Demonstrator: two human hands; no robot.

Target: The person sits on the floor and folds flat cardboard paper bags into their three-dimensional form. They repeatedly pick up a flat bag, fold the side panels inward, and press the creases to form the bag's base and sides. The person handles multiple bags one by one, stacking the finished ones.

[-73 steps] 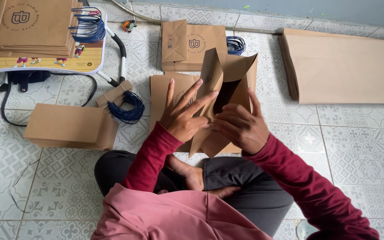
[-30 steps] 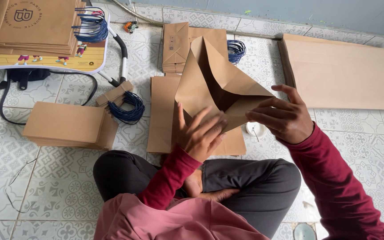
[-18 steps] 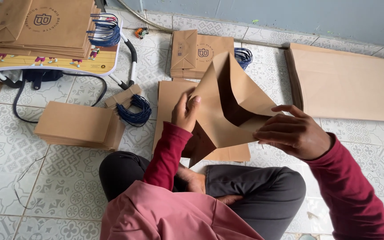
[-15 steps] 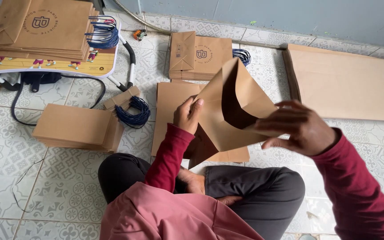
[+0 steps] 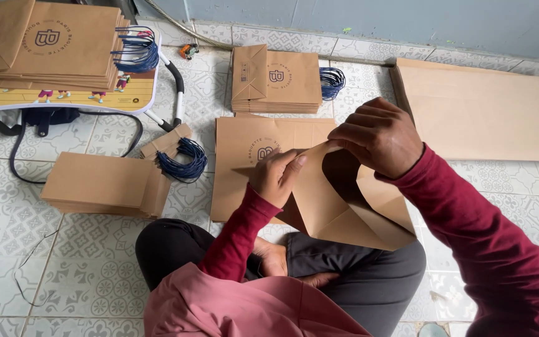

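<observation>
Hands have swung the brown paper bag (image 5: 338, 206) down from its raised tilt toward our lap. Our left hand (image 5: 276, 178) pinches one mouth edge, our right hand (image 5: 375, 134) pinches the other; flat bag stacks (image 5: 260, 146) lie beyond on the tiled floor (image 5: 7, 237).

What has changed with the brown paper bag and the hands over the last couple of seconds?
The half-folded brown paper bag was swung from upright in front of the chest down to the right, its open mouth now low over the lap. The right hand shifted from the bag's side to its top edge; the left hand kept pressing the left flap. The flat stacks of brown bags on the tiled floor stayed put.
</observation>
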